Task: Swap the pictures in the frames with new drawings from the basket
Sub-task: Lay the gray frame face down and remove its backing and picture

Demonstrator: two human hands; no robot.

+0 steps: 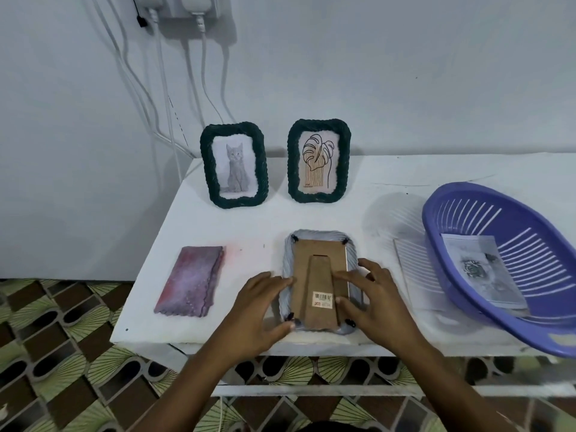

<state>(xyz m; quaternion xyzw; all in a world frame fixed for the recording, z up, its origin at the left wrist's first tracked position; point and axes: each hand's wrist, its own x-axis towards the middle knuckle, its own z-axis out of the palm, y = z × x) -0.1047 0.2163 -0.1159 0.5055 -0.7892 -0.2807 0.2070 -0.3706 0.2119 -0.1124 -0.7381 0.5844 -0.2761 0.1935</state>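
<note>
Both hands lie flat on the face-down frame [321,263] — the left hand [261,307] with straight fingers on its left edge, the right hand [377,300] with spread fingers on the brown backing (neither curls round anything). Right of the right hand sits the purple basket [514,330] holding drawings [480,269]; a folded cloth [190,282] lies left of the left hand. Beyond the fingertips stand the cat frame [233,165] and the leaf frame [319,160].

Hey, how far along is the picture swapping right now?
Done: unclear; the cat frame and leaf frame stand upright, filled. In hand: left hand and right hand rest on the face-down frame, backing still on. Left: drawings wait in the basket.
</note>
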